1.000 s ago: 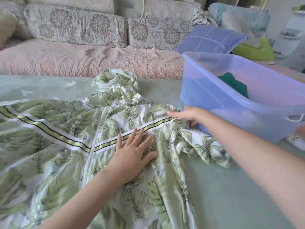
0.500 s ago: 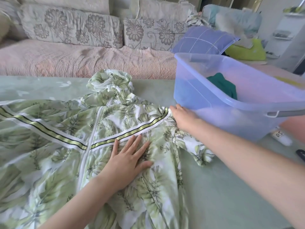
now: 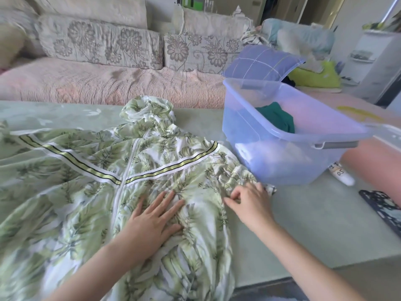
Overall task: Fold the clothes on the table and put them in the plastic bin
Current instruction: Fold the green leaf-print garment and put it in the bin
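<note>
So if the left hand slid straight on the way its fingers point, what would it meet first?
The left hand lies flat on the jacket, fingers aimed up and right. Going on, it would cross the striped band first, then probably the plastic bin wall; depth is hard to judge.

Left hand (image 3: 156, 220) flat, palm down, fingers spread, pressing jacket (image 3: 76, 170). Right hand (image 3: 249, 203) knuckles up, fingers curled, pinching its sleeve. Both forearms bare, angling in from below.

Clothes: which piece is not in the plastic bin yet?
The leaf-print hooded jacket, spread on the table under the left hand. The dark green garment already lies inside the blue plastic bin.
</note>
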`<action>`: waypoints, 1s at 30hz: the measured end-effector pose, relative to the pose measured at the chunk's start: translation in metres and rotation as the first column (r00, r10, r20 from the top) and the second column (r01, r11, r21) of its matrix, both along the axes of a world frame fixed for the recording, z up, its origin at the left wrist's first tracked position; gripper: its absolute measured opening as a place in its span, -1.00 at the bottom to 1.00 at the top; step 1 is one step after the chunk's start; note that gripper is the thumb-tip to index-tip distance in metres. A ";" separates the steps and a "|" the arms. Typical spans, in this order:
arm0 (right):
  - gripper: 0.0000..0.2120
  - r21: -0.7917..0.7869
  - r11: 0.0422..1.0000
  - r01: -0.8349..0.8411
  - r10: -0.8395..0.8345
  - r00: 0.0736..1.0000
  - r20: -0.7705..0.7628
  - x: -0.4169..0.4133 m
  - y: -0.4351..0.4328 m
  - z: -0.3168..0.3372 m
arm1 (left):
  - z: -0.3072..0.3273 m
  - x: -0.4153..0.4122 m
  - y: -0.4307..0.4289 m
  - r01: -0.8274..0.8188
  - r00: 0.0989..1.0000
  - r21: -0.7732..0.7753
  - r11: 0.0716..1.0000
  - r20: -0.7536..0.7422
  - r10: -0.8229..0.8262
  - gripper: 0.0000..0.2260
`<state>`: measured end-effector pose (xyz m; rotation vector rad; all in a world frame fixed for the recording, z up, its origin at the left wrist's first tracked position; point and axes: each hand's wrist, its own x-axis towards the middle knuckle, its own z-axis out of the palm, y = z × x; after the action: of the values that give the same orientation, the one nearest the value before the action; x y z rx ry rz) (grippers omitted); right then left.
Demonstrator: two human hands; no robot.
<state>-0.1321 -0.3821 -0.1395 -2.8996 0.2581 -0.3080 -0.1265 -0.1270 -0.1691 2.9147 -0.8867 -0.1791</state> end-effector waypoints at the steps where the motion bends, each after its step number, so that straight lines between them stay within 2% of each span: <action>1: -0.75 -0.028 0.999 0.015 -0.017 0.999 -0.050 0.001 0.002 -0.001 | 0.001 -0.001 0.003 0.021 0.998 0.046 0.999 0.054 -0.023 -0.28; 2: -0.71 -0.042 0.999 0.034 -0.037 0.997 -0.069 0.002 0.004 -0.001 | 0.009 -0.004 0.003 -0.008 1.000 0.088 0.996 0.000 0.008 -0.35; 3: -0.66 -0.016 0.998 0.068 -0.069 0.995 -0.075 0.002 0.007 0.001 | 0.011 -0.006 0.000 -0.016 0.999 0.090 0.996 0.035 0.013 -0.39; 4: -0.59 0.031 0.995 0.097 -0.094 0.992 -0.088 0.002 0.010 0.002 | 0.017 -0.009 -0.002 -0.013 1.000 0.106 0.994 -0.005 0.013 -0.35; 5: -0.53 0.073 0.991 0.109 -0.101 0.989 -0.111 0.003 0.013 0.001 | 0.013 -0.010 -0.004 0.024 0.997 0.027 0.999 0.068 -0.026 -0.27; 7: -0.46 0.071 0.994 0.089 -0.076 0.983 -0.170 0.004 0.020 -0.001 | 0.017 -0.015 -0.008 -0.019 0.999 -0.004 1.000 -0.029 0.019 -0.10; 9: -0.54 0.085 0.993 0.086 -0.065 0.973 -0.222 0.004 0.023 0.000 | 0.017 -0.013 -0.008 -0.027 0.999 0.018 0.999 -0.046 0.027 -0.05; 13: -0.58 0.307 0.948 0.084 0.000 0.965 -0.262 0.002 0.015 0.009 | 0.010 -0.007 -0.004 -0.075 0.985 0.025 0.997 -0.154 0.078 -0.04; 16: -0.68 0.634 0.765 0.116 0.025 0.978 -0.209 -0.001 0.005 0.014 | 0.013 -0.007 -0.003 -0.043 0.976 0.067 0.997 -0.211 0.057 -0.01; 18: -0.73 0.742 0.657 0.135 0.037 0.977 -0.210 -0.007 0.003 0.016 | 0.013 -0.005 -0.001 -0.034 0.972 0.078 0.996 -0.228 0.051 -0.08; 21: -0.67 0.828 0.525 0.198 0.059 0.962 -0.267 -0.010 0.002 0.012 | 0.020 -0.003 0.002 -0.041 0.955 0.102 0.994 -0.289 0.069 -0.25; 22: -0.64 0.802 0.567 0.189 0.045 0.965 -0.259 -0.009 0.000 0.011 | 0.022 -0.003 0.003 -0.037 0.950 0.118 0.992 -0.305 0.072 -0.26; 24: -0.61 0.576 0.807 0.132 0.017 0.969 -0.246 -0.007 -0.001 0.008 | 0.023 -0.003 0.003 -0.028 0.952 0.128 0.991 -0.298 0.065 -0.24; 25: -0.63 0.441 0.892 0.100 0.007 0.972 -0.235 -0.008 0.000 0.008 | 0.023 -0.003 0.003 -0.023 0.957 0.129 0.991 -0.284 0.059 -0.21; 26: -0.66 0.361 0.930 0.070 0.005 0.979 -0.202 -0.009 0.001 0.010 | 0.024 -0.004 0.001 -0.024 0.963 0.124 0.992 -0.262 0.057 -0.16; 28: -0.75 0.328 0.945 0.013 0.008 0.998 -0.063 -0.011 0.003 0.019 | 0.025 -0.005 -0.004 -0.029 0.981 0.105 0.994 -0.190 0.048 -0.05; 30: -0.78 0.166 0.985 -0.036 0.018 0.994 0.108 -0.008 -0.003 0.024 | 0.027 -0.008 -0.012 -0.025 0.988 0.058 0.998 -0.148 0.033 -0.08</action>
<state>-0.1406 -0.3855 -0.1155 -2.7083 0.2153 -0.4132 -0.1346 -0.1391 -0.1420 2.9161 -0.8280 -0.4192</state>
